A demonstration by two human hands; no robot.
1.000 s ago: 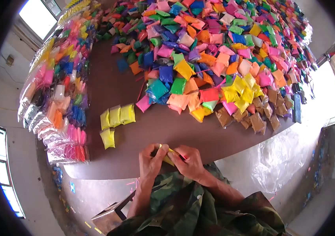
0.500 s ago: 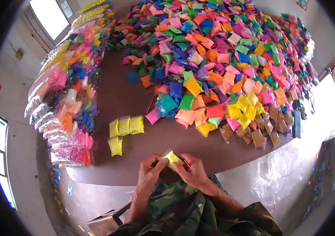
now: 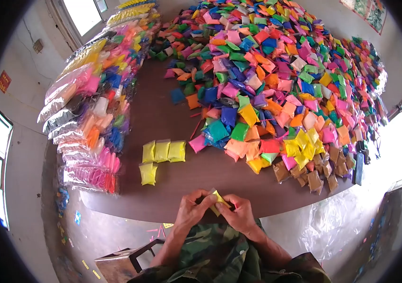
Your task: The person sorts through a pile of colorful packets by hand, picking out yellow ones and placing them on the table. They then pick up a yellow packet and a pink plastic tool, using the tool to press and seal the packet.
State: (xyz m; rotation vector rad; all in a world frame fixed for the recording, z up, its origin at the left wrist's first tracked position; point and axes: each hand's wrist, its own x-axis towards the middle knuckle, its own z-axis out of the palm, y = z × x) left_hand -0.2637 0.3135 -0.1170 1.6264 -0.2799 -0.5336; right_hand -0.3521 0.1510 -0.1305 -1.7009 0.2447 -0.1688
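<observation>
A dark brown surface [image 3: 163,203] with a curved near edge carries the goods. Along its left side lie overlapping clear bags of colored packets [image 3: 87,127], pink and red ones nearest the edge. Four light-yellow packets [image 3: 161,151] lie apart, three in a row and one below the leftmost. A large heap of multicolored packets [image 3: 267,85] covers the far and right parts, with bright yellow packets [image 3: 304,147] on its near side, just beside brown packets [image 3: 315,180].

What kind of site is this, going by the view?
Probably a small packing workshop: a big heap of colored packets covers much of the table, stacks of clear bags filled with more color line its left side, and two hands hold one yellow packet.
</observation>
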